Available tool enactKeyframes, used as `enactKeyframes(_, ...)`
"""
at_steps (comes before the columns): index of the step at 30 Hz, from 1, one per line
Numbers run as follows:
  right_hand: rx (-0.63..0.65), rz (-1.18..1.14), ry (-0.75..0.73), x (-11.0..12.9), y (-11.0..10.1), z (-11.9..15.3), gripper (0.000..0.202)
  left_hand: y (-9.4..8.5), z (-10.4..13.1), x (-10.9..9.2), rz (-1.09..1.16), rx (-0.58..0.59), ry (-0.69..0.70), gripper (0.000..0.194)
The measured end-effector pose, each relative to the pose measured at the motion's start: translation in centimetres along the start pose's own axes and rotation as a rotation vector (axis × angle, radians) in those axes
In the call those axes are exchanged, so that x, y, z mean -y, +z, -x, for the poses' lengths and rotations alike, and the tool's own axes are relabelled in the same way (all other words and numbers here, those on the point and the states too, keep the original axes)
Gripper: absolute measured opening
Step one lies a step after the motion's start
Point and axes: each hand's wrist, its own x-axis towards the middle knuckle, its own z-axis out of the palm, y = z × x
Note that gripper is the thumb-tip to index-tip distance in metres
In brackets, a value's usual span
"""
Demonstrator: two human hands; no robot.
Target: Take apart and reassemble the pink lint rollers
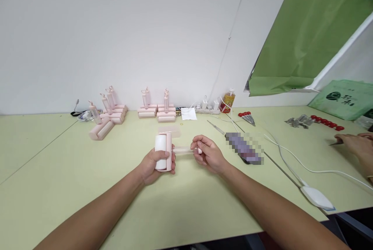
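holding white roller (160, 143) in left hand (150, 166), pinching end of clear handle (184, 150) in right hand (210, 154), above worktop (177, 211). seems joined, hard to tell behind grip. not yet covered, with pink cover (174, 131) just beyond. seemingly done with pink rollers (166, 117) at back.

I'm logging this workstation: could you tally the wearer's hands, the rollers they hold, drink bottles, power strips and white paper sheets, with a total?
Wearer's hands: 2 (left hand, right hand)
Held roller: 1
Drink bottle: 1
Power strip: 1
White paper sheet: 1
Total: 6
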Motion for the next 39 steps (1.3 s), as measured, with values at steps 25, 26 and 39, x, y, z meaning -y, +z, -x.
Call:
enactKeyframes(25, -0.03, -0.07, -0.142, -1.0, 0.3, 0.1, 0.016, 0.0, 0.0, 0.9, 0.041, 0.021, -0.018, 0.032)
enactKeyframes(26, -0.039, -0.072, -0.144, -1.0, 0.4, 0.1, 0.017, 0.0, 0.0, 1.0, 0.046, 0.021, -0.016, 0.032)
enactKeyframes(39, -0.08, -0.109, -0.078, -0.1, 0.7, 0.3, 0.016, 0.7, 0.0, 1.5, 0.086, 0.019, -0.004, 0.034)
